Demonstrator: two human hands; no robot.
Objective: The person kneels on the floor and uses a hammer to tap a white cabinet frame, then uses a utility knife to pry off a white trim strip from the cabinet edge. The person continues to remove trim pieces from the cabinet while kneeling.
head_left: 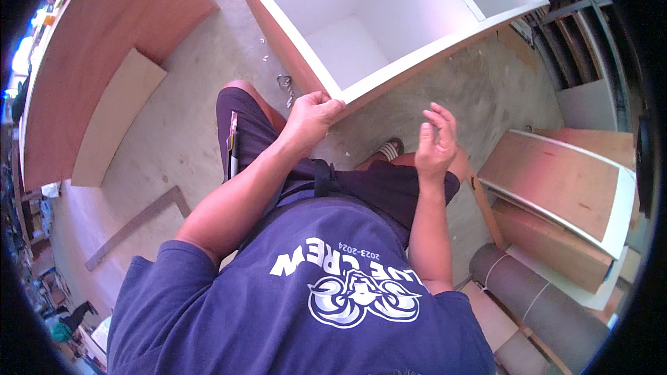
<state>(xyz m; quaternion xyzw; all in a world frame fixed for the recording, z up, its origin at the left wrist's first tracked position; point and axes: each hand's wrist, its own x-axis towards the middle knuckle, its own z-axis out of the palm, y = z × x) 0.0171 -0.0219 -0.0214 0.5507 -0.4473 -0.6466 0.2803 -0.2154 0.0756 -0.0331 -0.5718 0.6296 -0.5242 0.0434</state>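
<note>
Head view. Looking at white-lined cabinet (pixel 375 21) on the floor (pixel 187 125), with open face toward the camera. Got left hand (pixel 313 117) on cabinet's near corner, with fingers bunched together at the edge; can't tell if clamped or only resting, with the underside hidden. Got right hand (pixel 437 147) raised off cabinet's near side, touching nothing, with fingers loosely curled and apart from thumb.

Risks, as judged: could pivot or skid cabinet by loading that one corner, with right hand off it. Could nip left fingertips by letting cabinet rock. Could lose footing on curly scrap (pixel 285 89) just left of cabinet, or stub sandaled foot (pixel 391 148) near cabinet's underside by shifting it nearer. Could knock board stack (pixel 556 180) right of cabinet by swinging wide; looks loosely piled, so might slide. Could clip brown panel (pixel 118 42) left of cabinet; can't see any support for it.
</note>
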